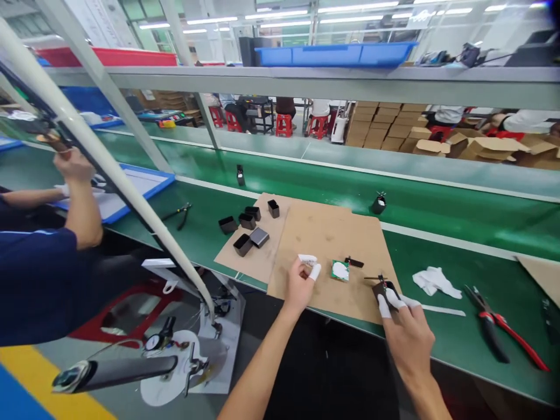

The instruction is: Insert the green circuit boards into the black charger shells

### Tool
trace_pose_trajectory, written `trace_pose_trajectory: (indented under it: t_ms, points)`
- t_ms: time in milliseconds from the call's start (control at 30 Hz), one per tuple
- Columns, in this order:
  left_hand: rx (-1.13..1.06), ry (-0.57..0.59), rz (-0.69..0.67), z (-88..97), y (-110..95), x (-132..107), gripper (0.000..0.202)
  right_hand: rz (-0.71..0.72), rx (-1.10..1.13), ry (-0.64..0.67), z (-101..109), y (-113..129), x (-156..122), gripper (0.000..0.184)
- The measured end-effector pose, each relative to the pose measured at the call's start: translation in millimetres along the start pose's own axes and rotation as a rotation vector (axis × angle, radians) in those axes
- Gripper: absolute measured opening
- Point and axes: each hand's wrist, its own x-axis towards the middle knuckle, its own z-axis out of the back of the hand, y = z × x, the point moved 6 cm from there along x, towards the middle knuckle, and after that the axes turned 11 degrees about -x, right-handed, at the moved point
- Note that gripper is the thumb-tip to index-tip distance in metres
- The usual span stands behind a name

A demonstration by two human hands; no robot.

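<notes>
My left hand (301,283) hovers over the brown cardboard sheet (324,233), white covers on its fingertips. Its thumb and forefinger are bent but apart, and I see nothing between them. To its right lies a small green circuit board (340,270) with a round white face, and a flat black piece (354,262) sits just beyond it. At the sheet's right edge, my right hand (406,326) grips a small black housing (380,290) with covered fingertips. A thin part sticks out from the housing's top; the fingers hide much of it.
Several black housings (247,220) stand at the left of the cardboard. Red-and-black pliers (492,326) and a crumpled white cloth (436,281) lie on the right. Black-handled cutters (179,216) rest farther left. A slanted white post (109,151) separates me from a co-worker's arm (83,198).
</notes>
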Motion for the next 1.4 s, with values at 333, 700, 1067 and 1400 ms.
trace_pose_trajectory:
  t_ms: [333, 700, 1067, 1400]
  points:
    - [0.012, 0.003, 0.004, 0.3, -3.8, -3.5, 0.03, -0.06, -0.002, -0.143, -1.4, -1.9, -12.0, 0.038]
    - [0.053, -0.022, -0.024, -5.6, -10.5, 3.7, 0.031, -0.164, 0.094, 0.017, -4.6, 5.9, 10.9, 0.048]
    - [0.081, -0.029, -0.049, -5.4, -6.0, 6.6, 0.029, -0.179, 0.171, 0.135, -17.4, -3.1, 8.1, 0.033]
    - [0.12, 0.027, -0.057, -7.1, -7.9, 6.4, 0.026, -0.218, 0.213, 0.148, -17.0, -2.6, 8.5, 0.032]
